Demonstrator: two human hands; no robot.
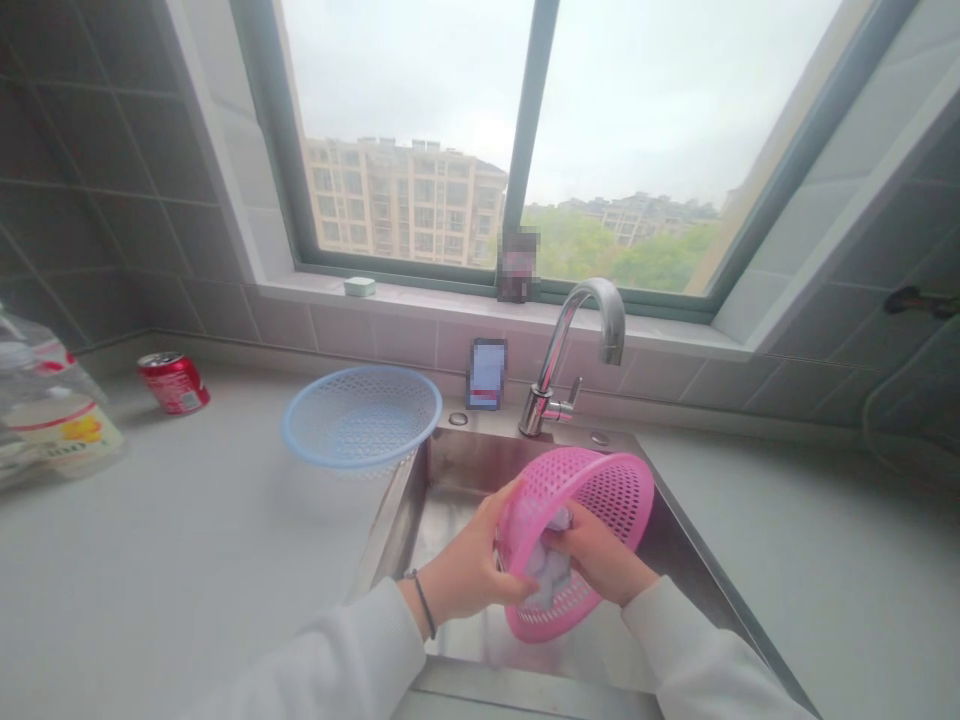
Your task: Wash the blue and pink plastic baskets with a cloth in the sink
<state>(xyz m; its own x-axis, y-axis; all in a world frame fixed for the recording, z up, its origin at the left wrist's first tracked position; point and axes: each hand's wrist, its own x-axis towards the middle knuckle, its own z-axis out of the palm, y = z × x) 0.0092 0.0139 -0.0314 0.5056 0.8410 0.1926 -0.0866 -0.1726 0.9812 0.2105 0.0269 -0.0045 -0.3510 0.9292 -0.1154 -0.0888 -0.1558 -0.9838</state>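
A pink plastic colander (577, 475) is held tilted on its side above the steel sink (442, 515). My left hand (472, 560) grips its left side, thumb over the rim and fingers around the outside. Inside the colander, my right hand (596, 550) is closed on a pale, crumpled cloth (553, 575), which lies against the inner wall; some of the cloth is hidden behind the fingers. Behind the colander stands a chrome faucet (551, 375), with no water seen running from it.
A blue basket (360, 415) sits on the counter at the sink's left edge. Farther left are a red can (172, 382) and a clear plastic bottle (60, 425). A phone-like device (487, 373) leans against the tiles; a small pale green block (360, 287) lies on the windowsill.
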